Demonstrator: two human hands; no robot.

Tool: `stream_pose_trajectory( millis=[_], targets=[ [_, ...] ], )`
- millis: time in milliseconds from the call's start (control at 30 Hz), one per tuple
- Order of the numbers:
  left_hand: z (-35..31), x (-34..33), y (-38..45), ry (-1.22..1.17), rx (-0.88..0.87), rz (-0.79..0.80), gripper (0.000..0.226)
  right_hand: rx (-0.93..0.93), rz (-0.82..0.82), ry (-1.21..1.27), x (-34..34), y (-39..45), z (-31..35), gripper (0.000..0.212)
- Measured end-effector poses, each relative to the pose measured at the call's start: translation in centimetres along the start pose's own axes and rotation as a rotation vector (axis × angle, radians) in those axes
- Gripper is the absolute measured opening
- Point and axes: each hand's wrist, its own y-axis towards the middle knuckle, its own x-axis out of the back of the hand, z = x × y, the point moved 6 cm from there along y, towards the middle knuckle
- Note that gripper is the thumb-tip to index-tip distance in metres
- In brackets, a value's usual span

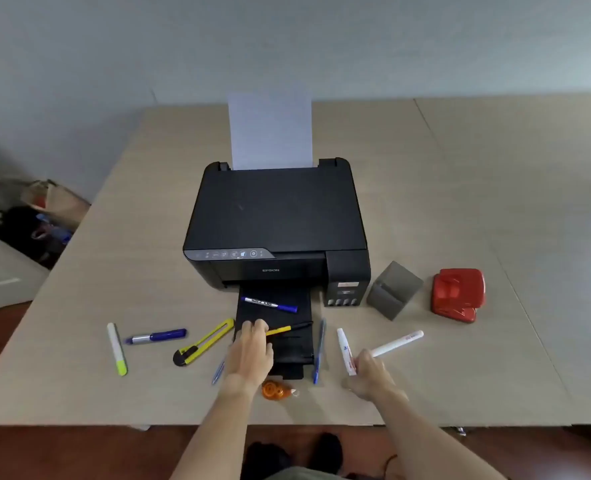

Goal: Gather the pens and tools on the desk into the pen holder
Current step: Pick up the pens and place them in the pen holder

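The left hand (252, 348) lies palm down on the printer's tray (287, 341), fingers closing on a yellow pen (287, 329) there. The right hand (368, 374) grips a white marker (396, 342) near the desk's (460, 375) front edge — a second white marker (345, 349) lies just beside it. The grey holder (394, 289) stands at the printer's (276, 216) right front corner — knife (204, 342), blue markers and pens scattered nearby.
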Motion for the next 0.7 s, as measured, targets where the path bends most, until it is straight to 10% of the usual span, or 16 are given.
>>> stream_pose_trajectory(
  millis=[433,700],
  targets=[
    [-0.7,-0.8,0.0,0.243,-0.28,-0.02,0.015,0.127,-0.142,-0.072,1.0,-0.4,-0.5,0.01],
    [-7.0,3.6,1.7,0.051,-0.502,-0.121,0.016,0.458,-0.67,-0.006,8.3,-3.4,0.1,0.011]
  ],
)
